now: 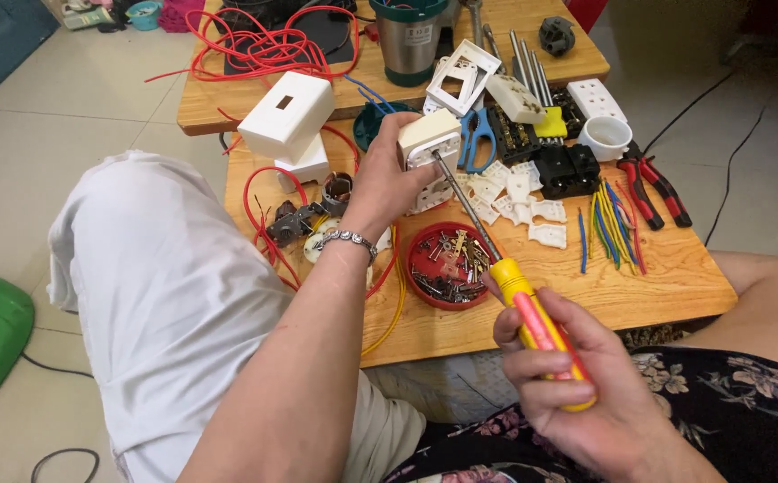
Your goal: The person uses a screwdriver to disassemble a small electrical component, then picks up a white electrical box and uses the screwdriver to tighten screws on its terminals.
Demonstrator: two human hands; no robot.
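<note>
A white socket module (427, 143) is clamped in the left hand (380, 183) above the middle of the wooden surface (675, 277), its back face turned toward the wearer. A yellow-and-red-handled screwdriver (532, 317) is gripped by the right hand (577, 389), fingers closed round the handle near the front edge of the surface. The tip is set against the module's back.

The shaft could slip off the screw head if the tool is tilted or the module turns in the hand; the tip would then likely skid toward the left thumb. A loosened screw could also drop, perhaps into the red dish of small metal parts (447, 264) just below, or off the front edge.

The screwdriver's long axis runs diagonally, from the handle at the near right up to the tip at the far left, shaft slanting upward. The module's broad faces are held roughly upright.
</note>
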